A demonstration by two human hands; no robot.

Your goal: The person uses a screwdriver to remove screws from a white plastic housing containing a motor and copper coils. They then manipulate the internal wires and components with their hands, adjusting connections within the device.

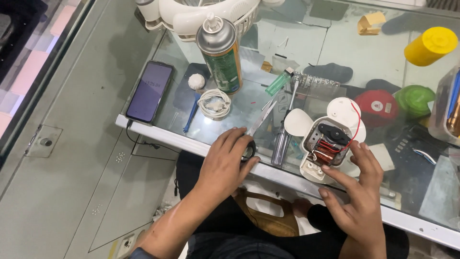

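Observation:
My left hand (224, 163) rests on a black tape roll (249, 149) at the front edge of the glass counter (163, 134), fingers curled over it. Scissors (261, 119) lie just beyond that hand. My right hand (357, 189) touches the lower right side of an opened white small fan motor unit (328, 139), fingers spread. Inside the housing a copper coil, a black part and a red wire show. A clear-handled screwdriver (282, 139) lies between the two hands.
On the glass: a dark phone (149, 91), a coiled white cable (214, 103), a spray can (221, 55), a green lighter (279, 81), a yellow cylinder (430, 45), red and green lids, a white fan guard (206, 12). Floor lies to the left.

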